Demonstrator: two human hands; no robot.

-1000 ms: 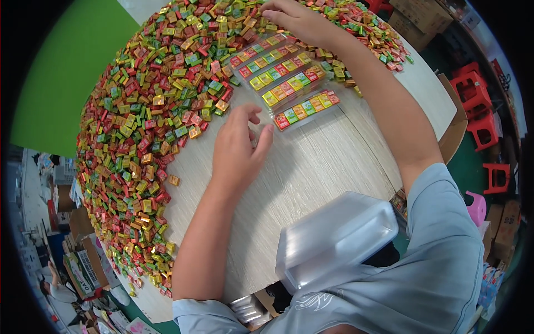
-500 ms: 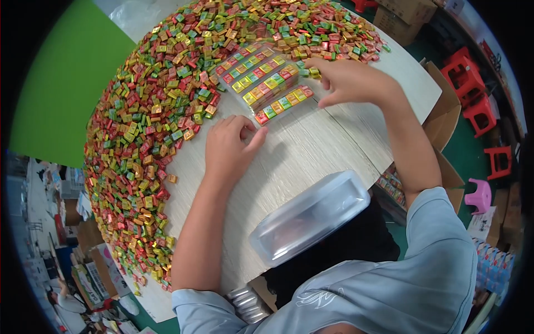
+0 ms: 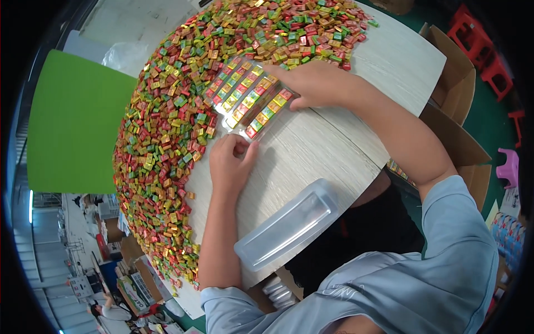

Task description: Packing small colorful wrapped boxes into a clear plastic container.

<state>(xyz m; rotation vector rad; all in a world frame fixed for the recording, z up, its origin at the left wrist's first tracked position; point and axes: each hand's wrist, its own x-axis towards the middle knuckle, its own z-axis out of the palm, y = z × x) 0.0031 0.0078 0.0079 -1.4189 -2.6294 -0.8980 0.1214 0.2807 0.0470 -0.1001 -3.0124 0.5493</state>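
A clear plastic tray (image 3: 257, 113) lies on the table in front of me, with small wrapped candies (image 3: 243, 93) standing in several slanting rows. Red, yellow, green and orange wrappers show in the rows. At the tray's near left corner is my left hand (image 3: 229, 165), its fingers curled and its thumb and forefinger close together on the edge. My right hand (image 3: 318, 83) spans the tray's right end, thumb on the near side and fingers on the far side; its fingertips are partly hidden. A big pile of loose wrapped candies (image 3: 161, 128) curves around the tray's far and left sides.
An empty long clear plastic container (image 3: 289, 225) rests at the table's near edge by my body. Beyond the pile on the left stands a green board (image 3: 78, 122). Open cardboard boxes (image 3: 453, 72) and red stools (image 3: 473, 36) are at the right.
My right hand has moved left from the candies beside the tray onto its right end. My left hand stays at the near left corner. The whole view has shifted.
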